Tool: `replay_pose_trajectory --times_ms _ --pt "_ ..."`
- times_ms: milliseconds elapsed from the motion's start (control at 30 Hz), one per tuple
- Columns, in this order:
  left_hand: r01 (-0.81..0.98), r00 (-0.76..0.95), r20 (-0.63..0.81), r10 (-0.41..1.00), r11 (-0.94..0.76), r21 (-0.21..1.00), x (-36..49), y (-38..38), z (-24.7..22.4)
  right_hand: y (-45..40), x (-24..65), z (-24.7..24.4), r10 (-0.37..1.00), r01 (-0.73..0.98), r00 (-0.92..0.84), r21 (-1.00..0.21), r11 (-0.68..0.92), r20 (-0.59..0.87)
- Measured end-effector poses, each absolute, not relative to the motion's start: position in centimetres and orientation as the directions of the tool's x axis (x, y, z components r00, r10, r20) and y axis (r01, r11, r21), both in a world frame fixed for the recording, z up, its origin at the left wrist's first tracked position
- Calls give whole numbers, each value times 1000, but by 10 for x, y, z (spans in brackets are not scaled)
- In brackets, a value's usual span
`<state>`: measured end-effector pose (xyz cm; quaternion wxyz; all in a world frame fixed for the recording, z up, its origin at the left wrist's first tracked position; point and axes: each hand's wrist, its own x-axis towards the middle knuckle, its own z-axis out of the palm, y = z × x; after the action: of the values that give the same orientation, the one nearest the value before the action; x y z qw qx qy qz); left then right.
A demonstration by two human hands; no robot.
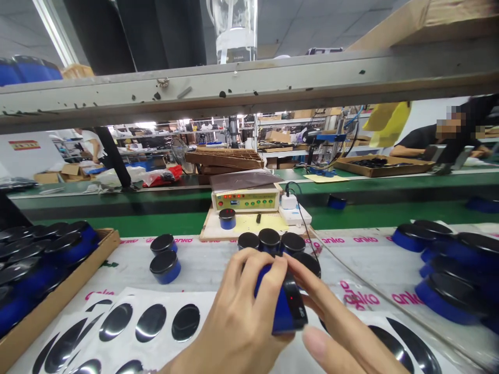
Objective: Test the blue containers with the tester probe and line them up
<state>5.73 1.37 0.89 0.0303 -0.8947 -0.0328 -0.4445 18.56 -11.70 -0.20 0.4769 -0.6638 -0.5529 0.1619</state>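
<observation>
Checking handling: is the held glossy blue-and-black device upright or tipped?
Tipped: the blue-and-black device has its black end rightward, not up.

The word "anko" is printed repeatedly in pink on the whitish sheeting (210, 272): in a row across the middle of the frame, and larger at lower right. The small marks on the held black-and-blue piece (286, 304), the central instrument (246, 201) and the red sign (24, 145) at left cannot be read.
</observation>
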Motion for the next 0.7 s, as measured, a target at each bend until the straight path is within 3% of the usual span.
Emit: replay_pose_trajectory --times_ms 200,333,500,567,700 --pt "150 588 802 -105 -960 -236 70 5 12 -100 189 -26 901 299 326 -935 190 287" --pt "160 587 800 -123 -951 -264 75 0 11 -103 183 -22 898 75 385 -977 201 214" --pt "145 605 786 -129 -952 -268 77 -3 5 -110 173 -12 839 85 512 -982 166 186" --pt "96 595 801 -70 -983 -157 76 0 7 -112 178 -10 874 98 457 -986 134 164" --pt "-2 602 736 310 -921 389 71 10 27 -118 199 9 914 320 369 -946 42 166"
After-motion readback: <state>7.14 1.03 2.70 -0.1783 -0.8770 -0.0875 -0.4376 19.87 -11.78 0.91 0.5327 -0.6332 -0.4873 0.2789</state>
